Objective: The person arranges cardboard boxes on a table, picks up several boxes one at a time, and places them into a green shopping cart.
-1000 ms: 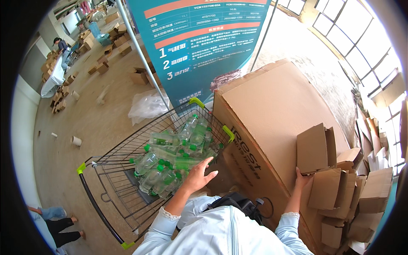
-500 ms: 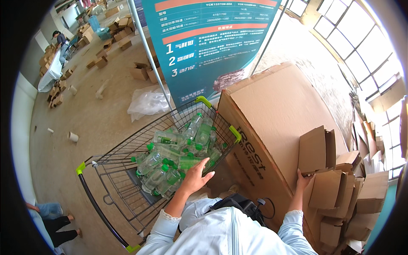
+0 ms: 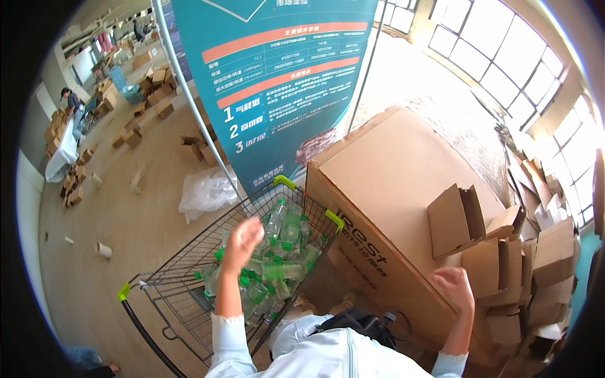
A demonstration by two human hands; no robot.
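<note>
My left hand [image 3: 244, 244] is raised over a wire shopping cart [image 3: 170, 290] with green corner pieces. Its fingers are slightly blurred but look stretched, and they hold nothing. Below it, clear plastic bottles [image 3: 291, 225] with green caps lie piled in the cart. My right hand [image 3: 455, 287] is above the near edge of a large brown cardboard box [image 3: 391, 164], with fingers curled in and nothing seen in them. Just beyond that hand, a small open carton [image 3: 449, 222] stands on the large box, apart from the fingers.
Several open cartons [image 3: 488, 268] are heaped at the right. A teal banner [image 3: 271, 82] on a metal frame stands behind the cart. Clear plastic sheeting [image 3: 208, 195] and a white roll [image 3: 103, 250] lie on the floor. Far left, a person [image 3: 74, 110] is among scattered boxes.
My right hand has let go of the small carton and drawn back toward me. My left hand has moved left and up over the cart. The view has tilted up.
</note>
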